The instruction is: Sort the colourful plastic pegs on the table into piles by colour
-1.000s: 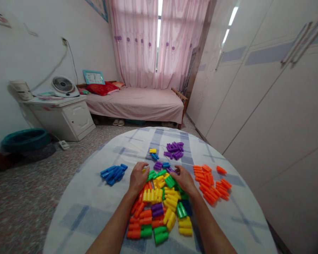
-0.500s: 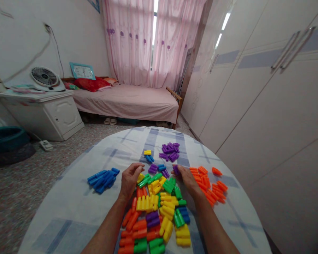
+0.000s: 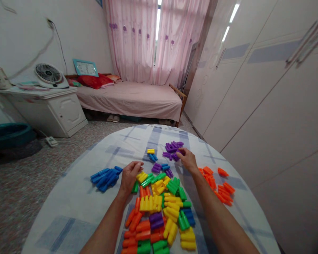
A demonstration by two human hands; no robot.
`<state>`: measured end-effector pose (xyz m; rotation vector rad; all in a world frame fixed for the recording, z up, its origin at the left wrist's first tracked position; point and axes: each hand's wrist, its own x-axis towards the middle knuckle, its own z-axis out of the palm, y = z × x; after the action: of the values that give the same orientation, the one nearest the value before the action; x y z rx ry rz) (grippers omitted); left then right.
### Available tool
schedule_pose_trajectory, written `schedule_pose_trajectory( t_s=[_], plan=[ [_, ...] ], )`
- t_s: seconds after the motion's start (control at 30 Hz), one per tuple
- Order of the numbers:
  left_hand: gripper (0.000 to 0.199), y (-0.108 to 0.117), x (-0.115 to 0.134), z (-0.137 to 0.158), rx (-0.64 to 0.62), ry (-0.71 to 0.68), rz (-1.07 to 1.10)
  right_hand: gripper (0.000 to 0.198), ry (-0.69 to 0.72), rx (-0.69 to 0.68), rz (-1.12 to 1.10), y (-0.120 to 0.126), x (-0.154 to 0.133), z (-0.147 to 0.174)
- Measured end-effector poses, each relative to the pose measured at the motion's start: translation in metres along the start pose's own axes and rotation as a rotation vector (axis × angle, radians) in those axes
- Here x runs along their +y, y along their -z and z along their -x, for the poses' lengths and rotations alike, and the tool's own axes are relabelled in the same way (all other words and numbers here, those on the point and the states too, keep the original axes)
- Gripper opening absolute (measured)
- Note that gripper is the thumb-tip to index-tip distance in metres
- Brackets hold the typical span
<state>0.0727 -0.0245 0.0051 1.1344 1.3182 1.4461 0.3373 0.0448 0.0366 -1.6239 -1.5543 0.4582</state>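
My right hand reaches over the edge of the purple pile, its thumb and fingers closed on a purple plastic block that they partly hide. My left hand hovers by the left edge of the mixed heap, fingers loosely curled, thumb a little apart, nothing visible between them. Under its fingertips lies a yellow block. The mixed heap of ribbed plastic blocks holds green, yellow, orange and purple ones. Between the hands lie small purple blocks and a blue one.
A blue pile lies left of my left hand, and orange blocks lie right of my right forearm. A yellow block rests near blue ones. Beyond the round cloth-covered table stand a bed and a wardrobe.
My right hand has moved away from me, from beside the mixed heap to the purple pile, carrying a purple block. My left hand has stayed nearly in place. The view has shifted slightly.
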Motion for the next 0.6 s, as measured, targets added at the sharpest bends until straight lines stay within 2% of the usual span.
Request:
schedule_pose_trajectory(
  t_s=[0.1, 0.23, 0.43, 0.6],
  plan=[
    [0.038, -0.003, 0.002, 0.001, -0.061, 0.033, -0.012, 0.036, 0.056, 0.022, 0.097, -0.006, -0.006, -0.011],
    [0.035, -0.003, 0.000, 0.000, -0.100, 0.017, -0.081, 0.034, 0.180, 0.020, 0.191, -0.009, -0.016, -0.002],
    [0.032, -0.004, -0.002, -0.001, -0.111, -0.001, -0.104, 0.029, 0.300, -0.328, 0.201, -0.020, -0.037, 0.030],
    [0.029, -0.005, -0.002, -0.002, -0.106, 0.005, -0.120, 0.034, 0.292, -0.402, 0.469, -0.039, -0.056, 0.040]
  ],
)
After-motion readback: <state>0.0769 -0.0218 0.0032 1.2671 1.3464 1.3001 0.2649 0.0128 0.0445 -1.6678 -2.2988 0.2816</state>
